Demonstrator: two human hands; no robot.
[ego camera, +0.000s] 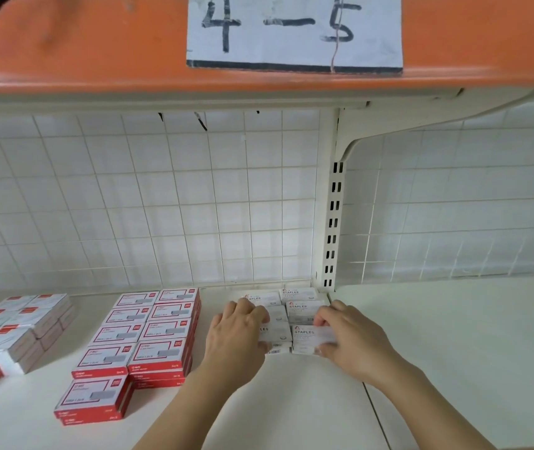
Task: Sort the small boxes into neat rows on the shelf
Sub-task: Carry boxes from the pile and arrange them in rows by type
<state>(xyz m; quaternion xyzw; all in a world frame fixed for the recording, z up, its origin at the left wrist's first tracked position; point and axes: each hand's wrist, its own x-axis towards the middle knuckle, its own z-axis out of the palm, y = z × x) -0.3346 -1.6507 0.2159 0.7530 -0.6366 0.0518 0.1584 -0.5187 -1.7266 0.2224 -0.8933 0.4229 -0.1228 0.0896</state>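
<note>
Small white staple boxes (pixel 298 295) lie in two short rows at the back of the white shelf (pixel 291 401), against the slotted upright. My left hand (pixel 236 336) rests on the left row, fingers curled over a white box (pixel 277 334) at its front. My right hand (pixel 347 339) grips the front white box of the right row (pixel 306 336) by its right side. Both hands partly hide the boxes beneath them.
Red-and-white boxes (pixel 148 332) stand in two stacked rows left of my hands. More red-and-white boxes (pixel 15 329) lie in a looser pile at far left. A wire grid backs the shelf. An orange shelf edge with a paper label "4-5" (pixel 295 30) hangs overhead.
</note>
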